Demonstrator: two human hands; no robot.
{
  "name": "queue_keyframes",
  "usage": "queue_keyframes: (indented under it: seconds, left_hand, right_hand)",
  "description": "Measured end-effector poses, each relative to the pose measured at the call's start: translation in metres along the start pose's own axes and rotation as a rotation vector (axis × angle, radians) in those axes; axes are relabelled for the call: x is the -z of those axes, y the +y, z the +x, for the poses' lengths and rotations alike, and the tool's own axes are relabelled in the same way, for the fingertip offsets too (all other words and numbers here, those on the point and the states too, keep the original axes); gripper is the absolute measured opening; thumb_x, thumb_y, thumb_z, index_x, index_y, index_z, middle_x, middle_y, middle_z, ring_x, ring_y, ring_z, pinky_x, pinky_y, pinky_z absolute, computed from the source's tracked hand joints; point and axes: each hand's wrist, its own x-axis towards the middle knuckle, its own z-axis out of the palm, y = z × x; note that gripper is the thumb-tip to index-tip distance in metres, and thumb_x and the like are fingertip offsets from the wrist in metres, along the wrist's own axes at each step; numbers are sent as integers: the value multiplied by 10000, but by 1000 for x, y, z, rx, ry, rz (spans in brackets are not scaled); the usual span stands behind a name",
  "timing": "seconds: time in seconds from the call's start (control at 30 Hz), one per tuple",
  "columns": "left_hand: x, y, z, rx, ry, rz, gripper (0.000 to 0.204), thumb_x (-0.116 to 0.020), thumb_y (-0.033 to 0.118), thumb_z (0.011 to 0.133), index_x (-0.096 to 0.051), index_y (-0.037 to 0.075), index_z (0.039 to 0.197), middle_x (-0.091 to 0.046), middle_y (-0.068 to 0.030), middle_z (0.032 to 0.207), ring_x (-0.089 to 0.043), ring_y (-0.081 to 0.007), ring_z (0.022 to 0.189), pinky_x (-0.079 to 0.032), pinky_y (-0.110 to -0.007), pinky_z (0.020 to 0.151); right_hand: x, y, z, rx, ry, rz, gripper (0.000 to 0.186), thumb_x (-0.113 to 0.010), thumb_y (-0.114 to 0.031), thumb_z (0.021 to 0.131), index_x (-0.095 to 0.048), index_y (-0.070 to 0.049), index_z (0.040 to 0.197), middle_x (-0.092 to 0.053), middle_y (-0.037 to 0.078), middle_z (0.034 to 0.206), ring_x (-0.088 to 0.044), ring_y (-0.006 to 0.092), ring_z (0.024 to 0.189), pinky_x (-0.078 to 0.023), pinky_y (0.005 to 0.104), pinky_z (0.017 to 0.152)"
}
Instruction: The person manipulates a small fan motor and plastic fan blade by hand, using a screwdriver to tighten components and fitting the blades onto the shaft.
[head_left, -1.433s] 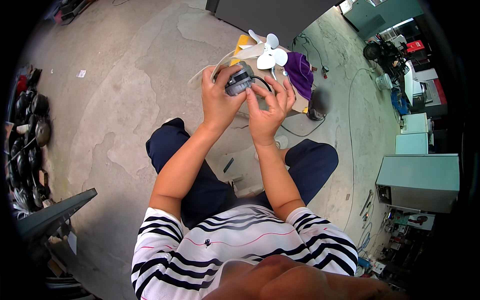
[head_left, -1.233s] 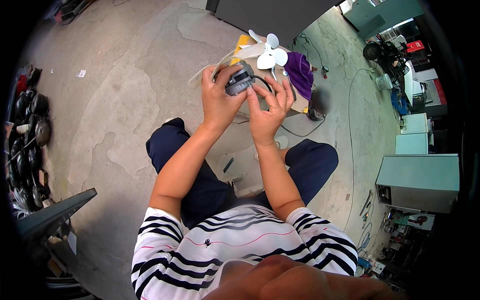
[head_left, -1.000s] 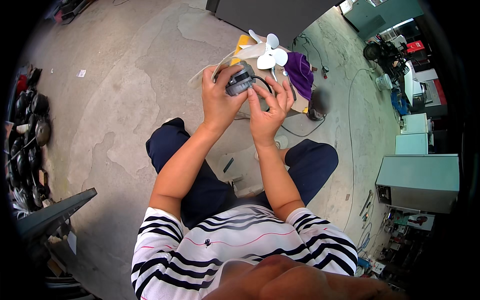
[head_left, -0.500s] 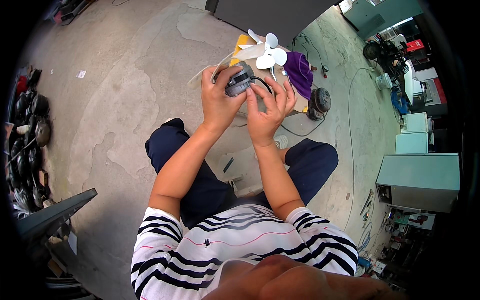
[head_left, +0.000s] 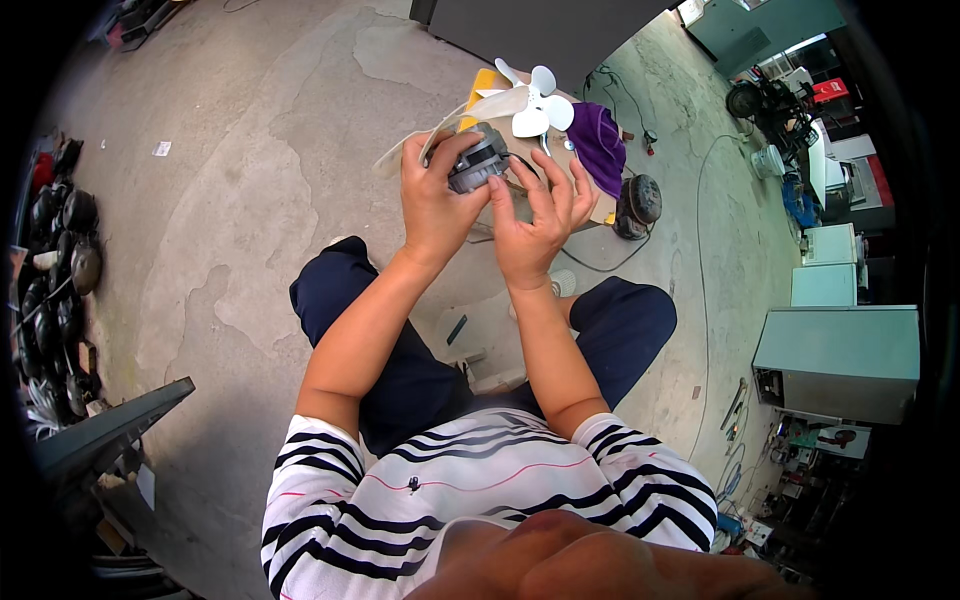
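My left hand (head_left: 437,205) is wrapped around a grey electric motor (head_left: 476,160), held above a low work surface. A long, pale curved strip (head_left: 490,107) extends past the motor on its far side; whether it is joined to the motor I cannot tell. At the motor's right end is my right hand (head_left: 540,220), its thumb by the casing and its other fingers raised and spread. A dark cable (head_left: 522,163) runs from the motor behind those fingers. Beyond both hands lies a white fan blade (head_left: 541,103) with several petals.
A purple cloth (head_left: 598,148) covers the surface's right side, and a yellow edge (head_left: 482,85) shows at its left. Right of it, a dark round compressor (head_left: 639,207) stands on the concrete floor with a cable. Dark parts (head_left: 75,240) are piled far left; a pale green cabinet (head_left: 840,350) stands right.
My right index finger has moved slightly away from the thumb, and the motor has turned a little in my left hand. Everything else looks the same.
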Motion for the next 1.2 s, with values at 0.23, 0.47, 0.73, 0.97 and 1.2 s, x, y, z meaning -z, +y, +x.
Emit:
queue_keyframes:
  seconds: [0.23, 0.47, 0.73, 0.97, 1.2]
  left_hand:
    - [-2, -2, -1, -12, 2, 1, 563, -895, 71, 676, -691, 106, 1200, -605, -115, 1180, -568, -294, 1117, -521, -394, 948]
    - [-2, -4, -2, -2, -4, 22, 559, -895, 72, 679, -691, 113, 1198, -602, -112, 1184, -568, -291, 1132, -525, -390, 952]
    - [-4, -2, -4, 13, -23, 17, 565, -889, 70, 674, -692, 119, 1201, -604, -110, 1195, -563, -302, 1147, -518, -401, 968]
    - [-6, -3, -3, -23, -1, 28, 556, -901, 110, 657, -701, 149, 1174, -588, -114, 1153, -587, -313, 1080, -524, -412, 910]
    - [-6, 3, -1, -21, -3, 1, 555, -898, 105, 668, -686, 138, 1180, -640, -96, 1092, -581, -301, 1068, -524, -402, 892]
  right_hand:
    - [0, 6, -3, 31, 13, -27, 124, -843, -316, 815, -804, -249, 912, -672, -66, 1249, -448, 327, 1366, -98, 649, 1199]
    - [1, 7, -3, 47, -25, -74, 103, -833, -319, 827, -804, -245, 892, -679, -87, 1228, -449, 324, 1368, -100, 650, 1198]
    - [3, 8, -4, -5, -19, 9, 125, -857, -299, 801, -803, -229, 889, -677, -72, 1237, -444, 332, 1373, -96, 660, 1194]
    - [5, 10, -3, 19, -19, -28, 130, -856, -311, 805, -801, -231, 891, -675, -65, 1242, -442, 332, 1373, -90, 669, 1190]
    - [2, 11, -4, 52, 0, -103, 121, -820, -338, 840, -793, -241, 907, -677, -74, 1230, -455, 325, 1354, -100, 655, 1192]
